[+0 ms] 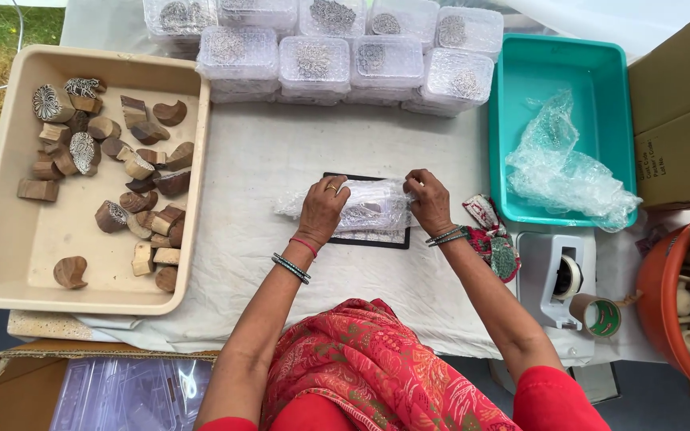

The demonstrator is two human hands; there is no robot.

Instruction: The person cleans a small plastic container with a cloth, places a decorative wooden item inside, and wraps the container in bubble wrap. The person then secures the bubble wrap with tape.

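Both hands grip a bubble-wrapped bundle (365, 206), left hand (323, 209) and right hand (429, 201) at opposite ends.
It rests on a black mat (377, 238) mid-desk, keeping wrap taut; beige tray of wooden blocks (9, 263) sits left.

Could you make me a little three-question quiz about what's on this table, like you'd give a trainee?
1. True or false: both the left hand and the right hand are on the bubble-wrapped bundle.
2. What fills the beige tray? A) carved wooden blocks B) spoons C) coins
3. Fill in: the loose bubble wrap lies in the ____ bin.

Key: 1 true; 2 A, wooden blocks; 3 teal.
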